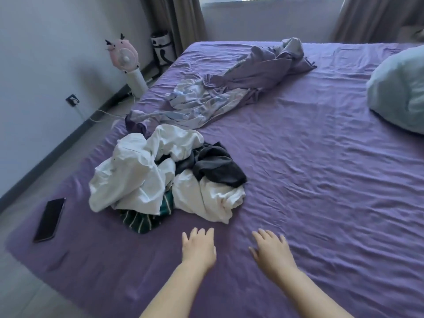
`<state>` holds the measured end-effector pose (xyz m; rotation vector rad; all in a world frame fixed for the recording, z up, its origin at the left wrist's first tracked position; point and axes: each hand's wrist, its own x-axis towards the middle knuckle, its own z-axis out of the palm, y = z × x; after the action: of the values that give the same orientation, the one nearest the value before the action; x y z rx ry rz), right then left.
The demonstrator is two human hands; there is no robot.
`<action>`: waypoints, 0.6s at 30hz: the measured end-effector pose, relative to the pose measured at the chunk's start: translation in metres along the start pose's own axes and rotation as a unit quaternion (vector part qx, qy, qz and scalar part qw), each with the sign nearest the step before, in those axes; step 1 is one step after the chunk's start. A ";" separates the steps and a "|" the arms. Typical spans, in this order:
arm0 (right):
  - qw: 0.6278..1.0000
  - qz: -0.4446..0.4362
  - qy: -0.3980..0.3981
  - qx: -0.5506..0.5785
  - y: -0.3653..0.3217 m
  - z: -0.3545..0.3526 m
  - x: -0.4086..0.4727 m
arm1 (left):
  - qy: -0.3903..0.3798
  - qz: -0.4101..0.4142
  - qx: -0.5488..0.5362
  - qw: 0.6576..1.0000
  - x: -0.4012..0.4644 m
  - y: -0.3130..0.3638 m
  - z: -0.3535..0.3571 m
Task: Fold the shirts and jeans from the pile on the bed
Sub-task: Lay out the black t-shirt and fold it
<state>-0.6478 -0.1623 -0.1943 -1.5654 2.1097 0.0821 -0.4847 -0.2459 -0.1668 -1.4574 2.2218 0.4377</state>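
Purple sheets cover the bed (321, 180). On its left side lies the pile (165, 177) of white, dark and striped clothes, with a phone (49, 219) nearby. Left hand (198, 247) and right hand (271, 250) hover just short of the pile, fingers spread, holding nothing.

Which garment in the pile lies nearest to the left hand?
The green striped garment, poking out at the pile's front edge, lies nearest the left hand. The white garments lie over it, and the dark grey one sits farther back.
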 end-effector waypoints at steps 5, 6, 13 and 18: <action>0.998 -0.037 0.042 -0.029 -0.046 -0.029 0.066 | 0.032 0.017 -0.002 0.999 0.050 -0.040 -0.022; 0.998 -0.041 0.043 -0.033 -0.053 -0.034 0.080 | 0.030 0.026 -0.006 0.999 0.059 -0.044 -0.025; 0.998 -0.010 -0.006 -0.056 -0.070 -0.036 0.160 | 0.008 0.086 0.006 0.996 0.113 -0.055 -0.025; 0.996 -0.012 -0.018 -0.086 -0.064 -0.037 0.164 | 0.003 0.101 -0.006 0.995 0.119 -0.058 -0.022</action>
<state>-0.6367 -0.3407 -0.2170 -1.6741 2.1025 0.2881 -0.4766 -0.3724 -0.2121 -1.2453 2.3851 0.5115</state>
